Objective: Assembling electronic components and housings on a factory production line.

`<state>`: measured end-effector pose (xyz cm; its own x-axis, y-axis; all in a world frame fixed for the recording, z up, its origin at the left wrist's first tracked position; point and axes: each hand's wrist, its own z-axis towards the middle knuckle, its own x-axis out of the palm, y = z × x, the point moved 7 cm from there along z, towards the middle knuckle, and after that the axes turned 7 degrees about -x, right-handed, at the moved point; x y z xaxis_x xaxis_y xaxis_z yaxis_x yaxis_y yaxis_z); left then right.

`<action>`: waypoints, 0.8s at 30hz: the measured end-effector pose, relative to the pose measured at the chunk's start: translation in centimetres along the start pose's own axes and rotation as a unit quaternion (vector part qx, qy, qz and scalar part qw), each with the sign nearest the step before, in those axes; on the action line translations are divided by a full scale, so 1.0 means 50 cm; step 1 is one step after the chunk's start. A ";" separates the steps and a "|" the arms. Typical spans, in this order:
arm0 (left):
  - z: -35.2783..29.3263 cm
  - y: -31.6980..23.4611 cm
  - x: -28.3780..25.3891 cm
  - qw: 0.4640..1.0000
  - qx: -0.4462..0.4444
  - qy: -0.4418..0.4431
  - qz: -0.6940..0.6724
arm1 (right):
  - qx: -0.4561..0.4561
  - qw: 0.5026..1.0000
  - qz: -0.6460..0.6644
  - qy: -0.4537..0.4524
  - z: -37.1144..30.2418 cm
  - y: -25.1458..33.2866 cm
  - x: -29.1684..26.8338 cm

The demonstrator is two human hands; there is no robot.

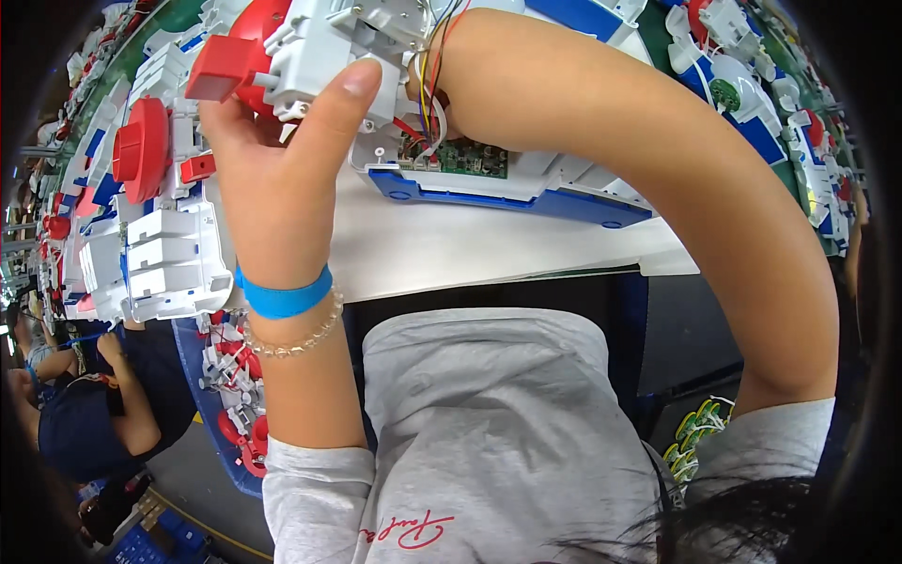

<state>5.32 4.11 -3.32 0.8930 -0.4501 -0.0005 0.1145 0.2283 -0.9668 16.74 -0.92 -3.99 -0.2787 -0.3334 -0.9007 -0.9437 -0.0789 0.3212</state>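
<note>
My left hand (282, 155) grips a white plastic mechanism housing (324, 61) with red parts, its thumb pressed on the near side. A red block (218, 68) juts out at the housing's left. My right hand (453, 89) reaches in behind the housing, beside thin coloured wires (433, 75); its fingers are hidden. Those wires run down to a green circuit board (474, 158), which sits in a white and blue casing (526, 199) on the white work surface (423, 249).
White casings with red parts (141, 150) crowd the left side. More white and blue units (738, 85) lie at the far right. Below left stands a blue bin (221, 414) of red and white pieces. Green circuit boards (695, 432) sit at my lower right. Another person (113, 404) is at left.
</note>
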 end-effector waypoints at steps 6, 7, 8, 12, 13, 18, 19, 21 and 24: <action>0.003 -0.006 -0.001 1.000 0.009 0.006 0.009 | -0.047 0.995 0.055 -0.064 -0.026 0.022 -0.029; 0.004 -0.005 -0.001 1.000 0.010 0.007 0.014 | -0.046 0.995 0.055 -0.064 -0.026 0.022 -0.030; 0.003 -0.006 0.000 1.000 0.010 0.007 0.013 | -0.058 0.995 0.042 -0.070 -0.027 0.026 -0.032; 0.004 -0.005 0.004 1.000 0.001 0.015 -0.014 | -0.084 0.992 0.044 -0.082 -0.024 0.028 -0.033; 0.005 -0.004 0.001 1.000 0.000 0.013 -0.014 | -0.085 0.992 0.044 -0.081 -0.022 0.027 -0.026; 0.013 0.004 -0.003 0.999 0.005 0.013 -0.046 | -0.137 0.968 0.080 -0.197 -0.033 0.043 -0.038; 0.014 0.003 -0.002 0.999 0.014 0.025 -0.047 | -0.137 0.968 0.080 -0.195 -0.034 0.048 -0.042; 0.009 0.002 -0.001 0.999 0.006 0.021 -0.026 | -0.055 0.986 0.080 -0.134 -0.032 0.036 -0.036; 0.010 0.009 -0.002 1.000 0.003 0.017 -0.001 | -0.024 0.982 0.101 -0.155 -0.026 0.027 -0.030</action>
<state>5.49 4.68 -3.65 0.8778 -0.4791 -0.0068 0.1196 0.2328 -0.9651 16.14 -1.73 -1.82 -0.5081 -0.0460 -0.8601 -0.8556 -0.0878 0.5102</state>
